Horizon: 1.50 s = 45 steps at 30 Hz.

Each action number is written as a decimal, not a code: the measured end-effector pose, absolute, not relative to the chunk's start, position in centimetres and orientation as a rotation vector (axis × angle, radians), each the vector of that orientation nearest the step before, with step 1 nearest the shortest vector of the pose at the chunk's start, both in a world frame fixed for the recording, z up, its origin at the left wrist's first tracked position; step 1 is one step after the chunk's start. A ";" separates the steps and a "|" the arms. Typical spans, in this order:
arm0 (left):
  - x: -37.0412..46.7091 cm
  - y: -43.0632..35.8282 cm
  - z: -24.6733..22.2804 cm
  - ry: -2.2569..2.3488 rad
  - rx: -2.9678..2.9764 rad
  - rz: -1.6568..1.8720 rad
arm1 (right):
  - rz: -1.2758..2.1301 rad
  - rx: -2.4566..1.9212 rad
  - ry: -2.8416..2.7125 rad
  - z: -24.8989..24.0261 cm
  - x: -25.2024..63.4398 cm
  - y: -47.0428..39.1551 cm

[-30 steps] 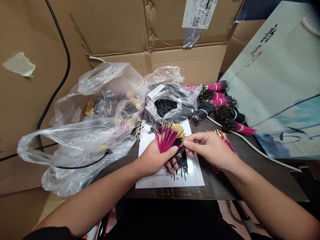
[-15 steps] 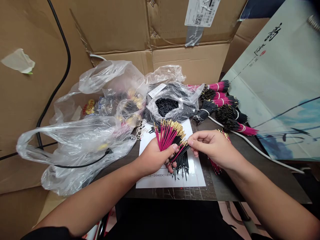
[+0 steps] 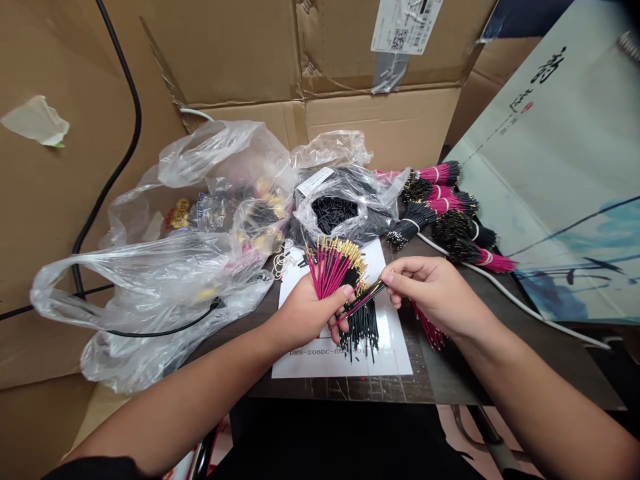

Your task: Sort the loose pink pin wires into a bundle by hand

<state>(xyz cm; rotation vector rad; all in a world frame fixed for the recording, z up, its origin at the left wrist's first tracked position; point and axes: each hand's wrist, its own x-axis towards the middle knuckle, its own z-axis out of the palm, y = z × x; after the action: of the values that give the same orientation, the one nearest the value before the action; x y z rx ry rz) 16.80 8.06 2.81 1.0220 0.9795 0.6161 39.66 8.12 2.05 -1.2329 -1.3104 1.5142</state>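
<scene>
My left hand (image 3: 309, 308) is closed around a fanned bundle of pink and black wires (image 3: 331, 272) with gold tips pointing up and away. Between its thumb and fingers, a few wires (image 3: 364, 300) stick out slantwise toward the right. My right hand (image 3: 435, 293) pinches the far end of these wires with thumb and forefinger; the exact piece at its fingertips is too small to make out. More black wires (image 3: 361, 330) lie under my left hand on a printed white sheet (image 3: 295, 363). Pink wires (image 3: 427, 327) lie partly hidden below my right hand.
An open plastic bag of short black tubes (image 3: 334, 215) stands beyond my hands. Tied wire bundles (image 3: 440, 200) are piled at the back right, by a white cable (image 3: 530, 300). Crumpled clear bags (image 3: 165, 280) fill the left. Cardboard (image 3: 380, 127) walls the back.
My right hand has shifted slightly right, away from my left hand. The wires between the hands now show more of their length and lie at a flatter slant.
</scene>
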 end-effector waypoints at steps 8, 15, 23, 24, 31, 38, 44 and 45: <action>16.6 8.0 2.7 0.957 1.059 0.630 | 1.455 -1.142 -1.142 2.9 39.5 8.3; 16.3 8.2 2.5 0.899 1.048 0.586 | 1.429 -1.156 -1.215 2.6 39.5 8.2; 16.3 8.1 3.0 0.829 0.901 0.599 | 1.330 -1.191 -1.346 2.9 39.5 7.9; 16.3 8.1 3.0 0.815 0.887 0.608 | 1.328 -1.186 -1.333 2.9 39.5 7.9; 16.1 8.4 2.9 0.803 0.885 0.654 | 1.286 -1.135 -1.111 4.1 42.4 8.6; 16.1 8.8 2.8 0.837 0.885 0.831 | 1.725 -1.285 -1.658 4.9 44.6 9.9; 16.3 8.6 2.6 0.827 0.921 0.869 | 1.596 -1.448 -1.873 2.6 40.3 10.3; 16.3 8.5 2.6 0.824 0.929 0.864 | 1.558 -1.454 -1.878 2.3 39.9 10.3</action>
<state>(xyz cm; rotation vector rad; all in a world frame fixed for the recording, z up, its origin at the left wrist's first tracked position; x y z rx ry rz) 16.31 8.54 2.56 0.9290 0.8241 0.8642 39.89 10.27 2.34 -1.4540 -1.8776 1.5584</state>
